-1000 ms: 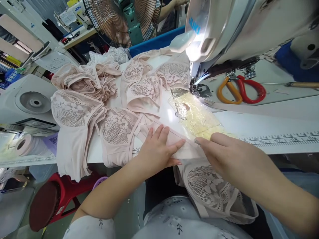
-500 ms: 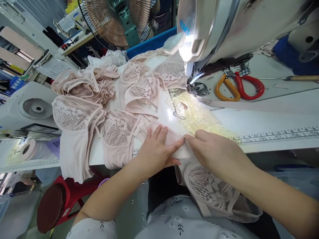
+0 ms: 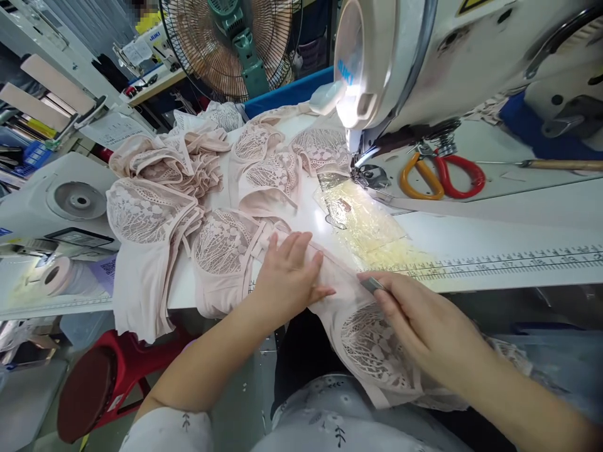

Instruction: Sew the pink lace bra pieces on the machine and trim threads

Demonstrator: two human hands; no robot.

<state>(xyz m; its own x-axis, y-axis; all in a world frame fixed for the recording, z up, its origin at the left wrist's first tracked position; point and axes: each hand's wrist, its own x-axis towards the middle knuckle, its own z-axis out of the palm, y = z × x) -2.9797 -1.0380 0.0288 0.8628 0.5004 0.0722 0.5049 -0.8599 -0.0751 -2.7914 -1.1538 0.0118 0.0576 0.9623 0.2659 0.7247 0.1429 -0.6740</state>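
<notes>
A pale pink lace bra [image 3: 372,345] spreads from the table's front edge down over my lap. On its smooth band, my left hand [image 3: 288,276] lies with fingers stretched out, pressing the fabric against the tabletop. My right hand [image 3: 414,314] is closed around a small flat grey metal tool [image 3: 372,284], mostly hidden in the fingers; its exact kind does not show. The tool's tip is close to the band's upper edge. To the left of my left hand rests another lace bra [image 3: 221,245] of the same colour.
The sewing machine [image 3: 377,69] stands behind, its needle area lit. Scissors [image 3: 459,176] with orange and red handles lie beside it. Yellowish clear film [image 3: 362,220] covers part of the table. More bras [image 3: 146,210] are piled left, before a fan [image 3: 230,44]. A red stool [image 3: 122,370] stands below.
My right hand has moved right and toward me, away from my left fingertips, and the grey tool now shows. My left hand has shifted slightly left. The bra's lace cup lies further left on my lap.
</notes>
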